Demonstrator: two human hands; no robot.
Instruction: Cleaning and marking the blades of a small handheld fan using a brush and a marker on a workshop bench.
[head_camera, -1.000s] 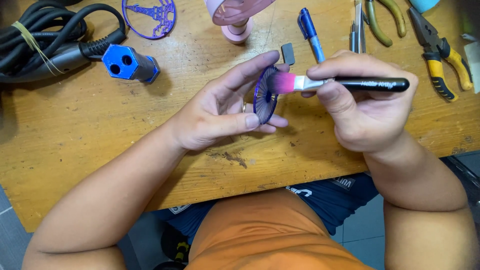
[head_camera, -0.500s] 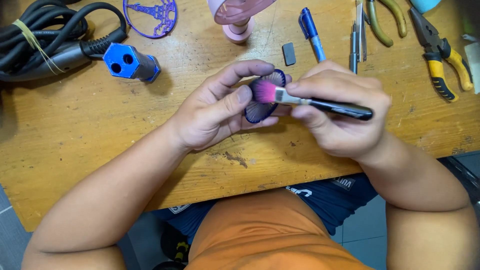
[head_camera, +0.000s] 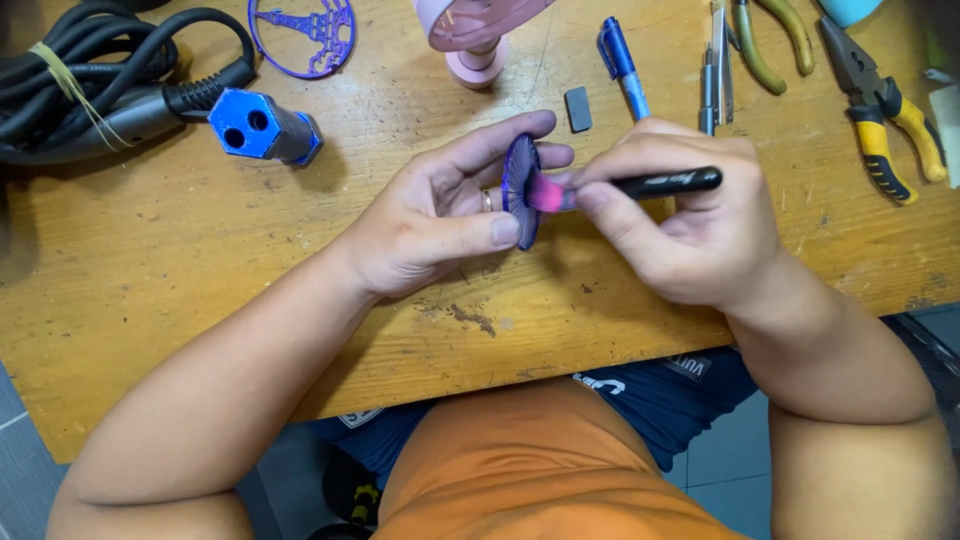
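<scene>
Discs: one purple slatted disc (head_camera: 521, 190), edge-on to you, upright.
Brushes: one brush (head_camera: 640, 185), lying left-right, pink bristles touching the disc.
Left hand (head_camera: 440, 215): your grip pinches the disc.
Right hand (head_camera: 690, 225): your grip's clenched round the brush.

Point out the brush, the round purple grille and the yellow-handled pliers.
Brush (head_camera: 665, 183): head view, on its black handle.
Round purple grille (head_camera: 520, 190): head view, on its ribbed face, seen nearly edge-on.
Yellow-handled pliers (head_camera: 880, 150): head view, on the nearer yellow grip.
</scene>
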